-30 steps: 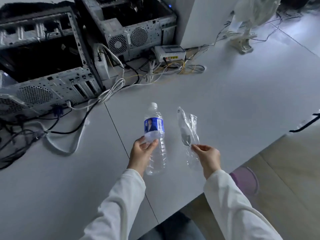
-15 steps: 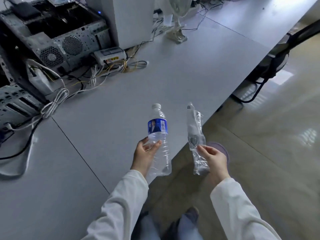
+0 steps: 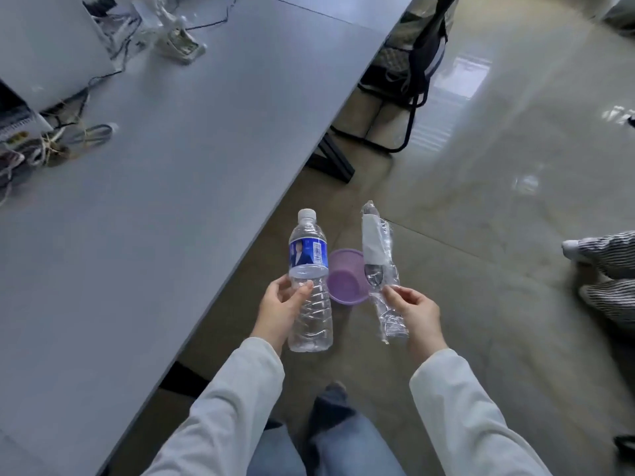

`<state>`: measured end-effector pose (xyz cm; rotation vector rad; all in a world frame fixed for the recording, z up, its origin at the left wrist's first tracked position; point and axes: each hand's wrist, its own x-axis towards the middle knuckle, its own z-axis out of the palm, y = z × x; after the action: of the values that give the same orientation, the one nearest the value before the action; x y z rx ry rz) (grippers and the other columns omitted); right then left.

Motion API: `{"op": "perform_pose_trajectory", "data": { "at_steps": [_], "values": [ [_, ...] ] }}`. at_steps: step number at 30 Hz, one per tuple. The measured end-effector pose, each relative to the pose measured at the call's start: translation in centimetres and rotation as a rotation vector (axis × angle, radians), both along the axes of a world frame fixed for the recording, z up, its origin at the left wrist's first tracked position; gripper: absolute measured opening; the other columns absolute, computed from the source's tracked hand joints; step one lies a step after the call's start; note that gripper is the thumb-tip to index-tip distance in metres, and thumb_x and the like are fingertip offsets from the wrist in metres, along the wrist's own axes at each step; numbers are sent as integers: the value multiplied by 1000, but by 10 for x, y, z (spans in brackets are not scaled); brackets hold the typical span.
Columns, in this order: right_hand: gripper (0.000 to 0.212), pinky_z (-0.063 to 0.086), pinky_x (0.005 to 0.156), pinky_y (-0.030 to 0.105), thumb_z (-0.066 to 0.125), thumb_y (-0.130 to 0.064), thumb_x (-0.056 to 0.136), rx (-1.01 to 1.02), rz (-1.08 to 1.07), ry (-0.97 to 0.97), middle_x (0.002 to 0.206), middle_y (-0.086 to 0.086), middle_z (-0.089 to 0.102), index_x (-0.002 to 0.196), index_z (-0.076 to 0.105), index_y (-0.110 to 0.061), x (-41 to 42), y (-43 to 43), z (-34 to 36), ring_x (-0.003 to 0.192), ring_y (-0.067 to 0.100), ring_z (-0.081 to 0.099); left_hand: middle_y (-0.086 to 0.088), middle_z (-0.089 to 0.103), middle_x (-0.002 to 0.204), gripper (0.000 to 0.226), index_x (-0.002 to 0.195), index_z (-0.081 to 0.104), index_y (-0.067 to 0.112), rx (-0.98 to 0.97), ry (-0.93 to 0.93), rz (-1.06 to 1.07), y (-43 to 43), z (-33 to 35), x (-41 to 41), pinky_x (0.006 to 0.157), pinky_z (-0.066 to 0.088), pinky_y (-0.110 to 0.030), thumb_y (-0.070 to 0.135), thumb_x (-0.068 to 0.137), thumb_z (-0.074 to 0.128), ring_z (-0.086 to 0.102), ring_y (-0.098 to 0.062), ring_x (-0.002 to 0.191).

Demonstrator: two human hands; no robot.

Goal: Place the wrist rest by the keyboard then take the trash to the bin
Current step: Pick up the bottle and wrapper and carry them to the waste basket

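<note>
My left hand (image 3: 279,309) grips an empty clear plastic bottle (image 3: 309,283) with a blue label and white cap, held upright. My right hand (image 3: 414,309) pinches a clear plastic wrapper (image 3: 379,266) with a white strip and plastic cutlery inside. Both are held over the floor, to the right of the desk edge. Between the two, lower down on the floor, stands a small purple bin (image 3: 346,276), partly hidden by the bottle and wrapper. No wrist rest or keyboard is in view.
The grey desk (image 3: 165,187) fills the left, with cables (image 3: 58,142) and a white fan base (image 3: 178,42) at its far end. A black chair (image 3: 409,73) stands at the desk's far right. Another person's striped legs (image 3: 608,269) are at right.
I have turned right, away from the desk. Both hands, still holding the bottle and wrapper, have moved from above the desk to above the floor, and the purple bin now shows between them.
</note>
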<state>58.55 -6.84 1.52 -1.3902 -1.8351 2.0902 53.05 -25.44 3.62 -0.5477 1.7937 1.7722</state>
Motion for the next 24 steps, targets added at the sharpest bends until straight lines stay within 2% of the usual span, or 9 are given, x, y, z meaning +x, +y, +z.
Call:
{"op": "perform_pose_trajectory", "data": {
  "at_steps": [7, 11, 13, 18, 24],
  "values": [
    [9, 42, 49, 1, 68, -10, 79, -20, -85, -33, 73, -1, 62, 87, 64, -7, 4, 33, -15, 67, 10, 56, -4, 54, 117, 55, 131, 42, 12, -44, -23, -102, 44, -15, -18, 68, 44, -20, 27, 82, 63, 56, -20, 107],
    [10, 42, 50, 0, 69, -11, 79, -34, -117, -62, 74, -2, 63, 87, 64, -8, -5, 39, -25, 67, 7, 57, -5, 54, 117, 57, 131, 42, 10, -69, -51, -124, 57, -32, -34, 84, 44, -29, 26, 81, 64, 56, -21, 109],
    [14, 42, 50, 0, 69, -12, 79, -37, -130, -76, 74, -2, 63, 91, 65, -6, -9, 41, -30, 67, 7, 57, -5, 54, 116, 57, 132, 42, 9, -65, -70, -132, 60, -41, -42, 87, 43, -31, 25, 82, 64, 56, -21, 109],
    [14, 46, 64, 14, 70, -12, 78, -40, -158, -135, 75, -1, 64, 90, 66, -7, -31, 50, -55, 68, 10, 57, -4, 55, 117, 57, 130, 43, 10, -65, -124, -165, 66, -75, -71, 85, 44, -30, 25, 80, 65, 57, -20, 107],
    [14, 46, 68, 18, 70, -12, 78, -68, -148, -195, 75, 0, 64, 91, 67, -6, -61, 53, -102, 70, 11, 58, -4, 53, 117, 59, 132, 41, 11, -110, -197, -192, 74, -121, -104, 87, 44, -32, 28, 81, 65, 56, -23, 112]
  ]
}}
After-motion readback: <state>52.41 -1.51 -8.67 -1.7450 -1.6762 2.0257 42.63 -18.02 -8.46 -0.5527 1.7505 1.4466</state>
